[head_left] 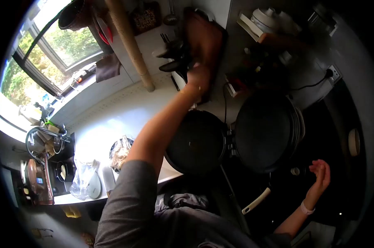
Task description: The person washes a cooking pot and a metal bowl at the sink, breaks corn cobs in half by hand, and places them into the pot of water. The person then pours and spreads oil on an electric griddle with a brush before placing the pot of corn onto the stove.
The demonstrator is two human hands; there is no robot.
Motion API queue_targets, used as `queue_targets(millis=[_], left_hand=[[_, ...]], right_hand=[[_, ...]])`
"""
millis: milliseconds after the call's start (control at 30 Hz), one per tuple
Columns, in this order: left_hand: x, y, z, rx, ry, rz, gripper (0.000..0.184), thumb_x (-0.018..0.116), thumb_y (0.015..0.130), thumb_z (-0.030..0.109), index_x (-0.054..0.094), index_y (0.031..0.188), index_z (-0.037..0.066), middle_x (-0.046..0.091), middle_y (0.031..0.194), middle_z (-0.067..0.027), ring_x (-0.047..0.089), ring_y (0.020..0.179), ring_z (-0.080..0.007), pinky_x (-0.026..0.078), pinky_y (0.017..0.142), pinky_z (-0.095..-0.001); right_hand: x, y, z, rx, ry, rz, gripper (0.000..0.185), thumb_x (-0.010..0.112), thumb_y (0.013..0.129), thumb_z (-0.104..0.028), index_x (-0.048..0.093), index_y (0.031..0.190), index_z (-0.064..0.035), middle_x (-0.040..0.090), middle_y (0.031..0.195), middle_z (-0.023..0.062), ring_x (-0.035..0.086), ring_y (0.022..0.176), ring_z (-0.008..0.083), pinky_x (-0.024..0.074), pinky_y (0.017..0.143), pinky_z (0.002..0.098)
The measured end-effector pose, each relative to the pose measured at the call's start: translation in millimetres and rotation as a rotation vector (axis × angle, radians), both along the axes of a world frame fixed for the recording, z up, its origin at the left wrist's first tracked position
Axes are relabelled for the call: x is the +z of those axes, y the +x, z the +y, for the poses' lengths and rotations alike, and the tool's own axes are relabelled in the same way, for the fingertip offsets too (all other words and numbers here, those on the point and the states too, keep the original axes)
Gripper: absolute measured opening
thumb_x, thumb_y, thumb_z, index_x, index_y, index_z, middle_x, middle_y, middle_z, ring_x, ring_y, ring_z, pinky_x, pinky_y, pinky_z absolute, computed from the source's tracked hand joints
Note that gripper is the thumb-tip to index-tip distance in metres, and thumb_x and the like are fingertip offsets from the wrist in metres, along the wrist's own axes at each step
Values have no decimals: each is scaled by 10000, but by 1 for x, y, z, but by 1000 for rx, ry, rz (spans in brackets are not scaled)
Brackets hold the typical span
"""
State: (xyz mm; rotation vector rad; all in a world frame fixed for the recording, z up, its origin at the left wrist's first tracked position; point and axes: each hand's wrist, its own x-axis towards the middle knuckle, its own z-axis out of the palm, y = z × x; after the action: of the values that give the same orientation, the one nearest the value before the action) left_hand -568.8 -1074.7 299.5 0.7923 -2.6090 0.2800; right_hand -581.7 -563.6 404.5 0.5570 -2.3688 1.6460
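Note:
My left hand (198,75) reaches far forward to the dark handles (172,66) of a holder beside a brown board (203,35). Its fingers look closed round something dark, too blurred to make out. Nearer my body is an opened round black electric pan, with one half (195,142) below my left forearm and the other half (264,132) hinged to its right. My right hand (321,175) hangs over the dark surface at the right, fingers slightly apart and holding nothing. A pale handle (256,201) points toward me between the pan and my right arm.
At the left, a sink area (63,165) with a tap lies under the window. Plastic bags (83,180) and a wrapped bowl (121,153) stand on the white counter (100,124). A cord (311,87) runs to a wall socket (335,74). White dishes (269,18) sit at the back.

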Motion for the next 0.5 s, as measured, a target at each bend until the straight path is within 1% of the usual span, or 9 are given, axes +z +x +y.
queue_targets(millis=[33, 100, 167, 200, 300, 367, 400, 467, 500], left_hand=[[5, -4, -8, -41, 35, -18, 232, 597, 793, 106, 626, 1006, 20, 635, 1012, -134, 679, 798, -265, 557, 582, -388], [2, -12, -27, -126, -457, 145, 275, 607, 790, 126, 618, 1050, 36, 649, 964, -128, 682, 786, -267, 556, 570, -369], [32, -9, 4, -50, -328, 332, 253, 542, 865, 130, 638, 1073, 21, 640, 1013, -156, 659, 909, -281, 533, 791, -343], [39, -2, 14, -63, -305, 310, 253, 542, 865, 130, 638, 1073, 21, 640, 1013, -156, 659, 909, -281, 533, 791, -343], [65, 19, 21, -192, -212, 305, 200, 567, 825, 123, 646, 998, 65, 652, 894, -149, 670, 808, -293, 533, 642, -368], [98, 28, 25, -259, -165, 315, 168, 583, 797, 119, 651, 949, 95, 660, 815, -145, 678, 741, -302, 534, 543, -385], [118, 42, 40, -305, -141, 321, 119, 580, 795, 119, 644, 880, 67, 658, 762, -167, 656, 643, -311, 514, 505, -377], [143, 85, 63, -303, -365, 198, 223, 592, 729, 84, 588, 935, -1, 544, 899, -121, 570, 843, -220, 508, 639, -262], [147, 110, 72, -476, -148, 496, 148, 593, 774, 94, 605, 899, 14, 593, 783, -124, 594, 675, -225, 483, 536, -292]], right_hand=[[4, 11, 2, -11, 13, -8, 304, 486, 974, -266, 614, 1049, 0, 646, 931, 95, 601, 796, 152, 482, 757, 287], [5, 39, 2, 37, 42, 59, 275, 464, 980, -200, 628, 945, 17, 647, 870, 92, 600, 753, 154, 485, 725, 278], [4, 55, 1, 73, 58, 50, 255, 467, 977, -173, 625, 933, 22, 646, 863, 95, 602, 756, 154, 489, 723, 273], [3, 67, -7, 119, 60, 62, 237, 469, 973, -146, 622, 921, 27, 646, 856, 97, 605, 759, 154, 493, 721, 268], [-4, 97, -40, 361, 30, 35, 198, 493, 962, -112, 624, 960, 37, 653, 872, 130, 619, 743, 153, 517, 688, 270], [-15, 109, -72, 559, -75, -102, 194, 510, 958, -118, 625, 970, 37, 655, 854, 139, 626, 743, 149, 524, 670, 263], [-25, 113, -92, 685, -49, -213, 219, 520, 959, -146, 600, 1054, 34, 643, 890, 135, 612, 720, 138, 513, 641, 246], [-57, 118, -151, 931, -100, -506, 398, 554, 948, -247, 497, 1238, 20, 606, 988, 130, 584, 694, 116, 481, 577, 215], [-74, 121, -184, 1049, -176, -685, 542, 578, 937, -320, 421, 1338, 8, 581, 1050, 128, 568, 690, 106, 459, 543, 202]])
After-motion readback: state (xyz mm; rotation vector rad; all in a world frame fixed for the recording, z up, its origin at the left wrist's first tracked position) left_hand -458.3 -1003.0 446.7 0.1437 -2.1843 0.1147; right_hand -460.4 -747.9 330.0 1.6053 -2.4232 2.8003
